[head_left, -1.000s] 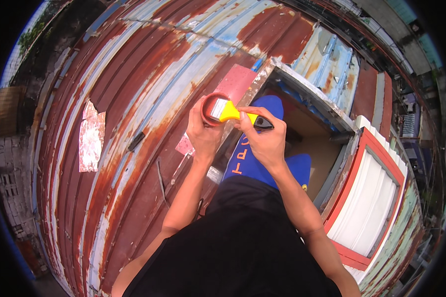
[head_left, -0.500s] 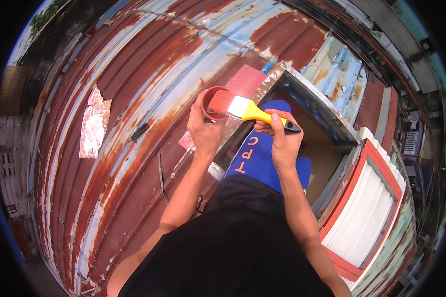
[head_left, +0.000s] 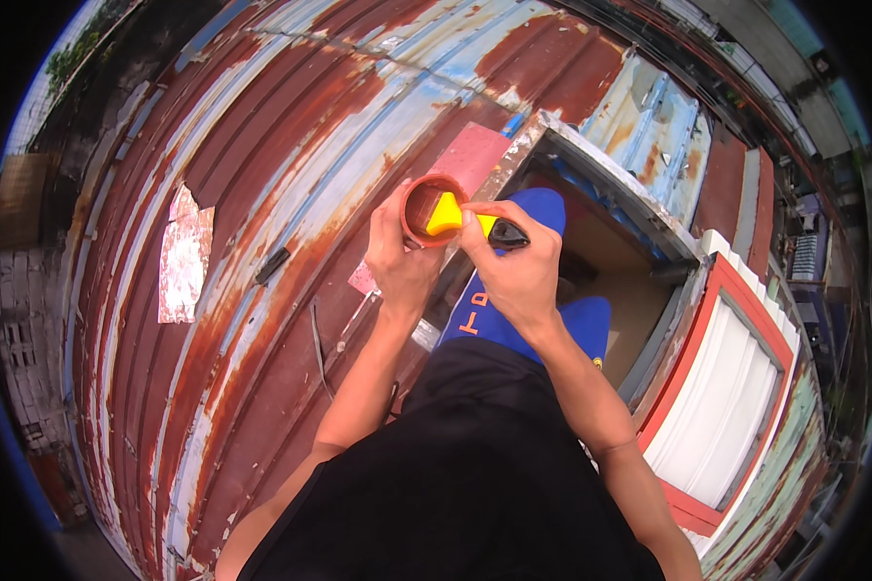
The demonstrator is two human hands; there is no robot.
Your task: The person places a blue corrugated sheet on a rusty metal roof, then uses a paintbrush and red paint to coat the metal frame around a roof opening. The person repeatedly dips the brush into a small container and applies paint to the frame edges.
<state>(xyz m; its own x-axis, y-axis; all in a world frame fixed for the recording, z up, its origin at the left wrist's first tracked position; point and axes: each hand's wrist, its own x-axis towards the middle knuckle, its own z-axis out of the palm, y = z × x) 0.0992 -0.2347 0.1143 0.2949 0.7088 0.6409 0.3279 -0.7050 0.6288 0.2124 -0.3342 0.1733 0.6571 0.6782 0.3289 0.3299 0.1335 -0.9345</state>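
Moved brush (head_left: 446,214) back down into cup (head_left: 434,185) from half-drawn out, so dipping, not spreading, pinching handle (head_left: 507,233) in right hand (head_left: 518,266) just right of cup and clasping cup's left side in left hand (head_left: 400,266).

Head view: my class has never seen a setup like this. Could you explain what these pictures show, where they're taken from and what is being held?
There is no machine: these are a person's two bare hands. All the pictures come from one wide fisheye camera on the head, looking down, so straight edges bend near the rim. The left hand has its grip around a reddish cup. The right hand has its grip on a yellow-and-black brush, its bristle end inside the cup. Below is a ribbed metal roof with worn, rusty streaks. On it lie a pale, ragged patch and a flat pinkish piece.
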